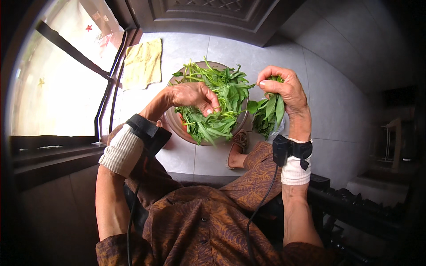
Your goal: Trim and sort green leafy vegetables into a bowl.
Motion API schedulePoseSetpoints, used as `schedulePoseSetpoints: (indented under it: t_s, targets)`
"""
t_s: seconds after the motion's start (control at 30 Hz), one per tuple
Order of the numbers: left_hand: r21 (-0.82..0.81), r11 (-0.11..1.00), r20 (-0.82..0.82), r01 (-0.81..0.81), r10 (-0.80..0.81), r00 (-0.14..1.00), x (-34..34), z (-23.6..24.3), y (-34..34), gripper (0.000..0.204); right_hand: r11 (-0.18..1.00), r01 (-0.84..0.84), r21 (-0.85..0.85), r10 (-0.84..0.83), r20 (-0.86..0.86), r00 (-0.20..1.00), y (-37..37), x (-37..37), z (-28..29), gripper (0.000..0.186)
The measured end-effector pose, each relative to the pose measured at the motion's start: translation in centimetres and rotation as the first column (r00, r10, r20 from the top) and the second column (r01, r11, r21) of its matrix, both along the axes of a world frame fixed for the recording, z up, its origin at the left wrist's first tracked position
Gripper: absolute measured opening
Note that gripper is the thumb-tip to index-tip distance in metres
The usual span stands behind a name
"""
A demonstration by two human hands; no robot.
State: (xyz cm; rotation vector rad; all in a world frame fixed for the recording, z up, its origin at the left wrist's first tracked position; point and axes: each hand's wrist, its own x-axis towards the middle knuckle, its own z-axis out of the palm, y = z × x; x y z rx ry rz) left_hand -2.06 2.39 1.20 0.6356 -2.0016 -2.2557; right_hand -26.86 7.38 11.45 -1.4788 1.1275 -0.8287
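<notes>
Long-stemmed leafy greens (230, 95) are heaped in a round basin (177, 128), above its rim. My left hand (195, 97) is over the middle of the heap, thumb and fingers pinched at a leafy stem. To the right of the basin, my right hand (286, 88) is raised and closed around a bunch of the same greens (269, 111). Stem ends show at the top of that fist, while the leaves hang below it. The lower leaves overlap a clear plastic bag (281, 126), mostly hidden behind them.
A yellow cloth (143, 64) lies on the grey tiled floor (328, 102), left of the basin. A bright glass door (66, 84) stands at the left, and a dark panelled door (208, 20) at the far side. My sandalled foot (238, 148) is close to the basin's near right.
</notes>
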Motion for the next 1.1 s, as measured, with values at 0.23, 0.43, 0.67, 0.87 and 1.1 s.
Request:
schedulePoseSetpoints:
  t_s: [0.23, 0.43, 0.67, 0.87, 1.1]
  targets:
    - [-0.01, 1.0, 0.015, 0.012, -0.012, 1.0, 0.2, 0.4, 0.1, 0.023, 0.999, 0.025, -0.021, -0.025, 0.007, 1.0, -0.2, 0.2, -1.0, 0.012]
    - [-0.161, 0.979, 0.07, -0.126, 0.139, 0.988, 0.1, 1.7, -0.1, 0.024, 0.989, 0.09, -0.121, -0.09, 0.004, 0.996, -0.4, -0.1, -0.9, 0.014]
    - [-0.73, 0.592, -0.029, -0.342, 0.473, 0.881, 1.7, -1.0, -2.7, 0.02, 0.947, 0.257, -0.195, -0.253, 0.044, 0.966, -0.8, -3.3, -1.0, 0.018]
    - [-0.947, 0.226, -0.132, -0.229, 0.373, 0.918, -3.1, -2.6, -5.7, 0.013, 0.915, 0.398, -0.07, -0.403, -0.107, 0.909, 0.0, -13.0, -2.7, 0.021]
    - [-0.975, 0.213, 0.16, 0.069, 0.446, 0.881, -3.1, -11.2, -9.5, 0.024, 0.773, 0.63, 0.073, -0.558, -0.395, 0.73, 1.4, -22.4, -16.7, 0.019]
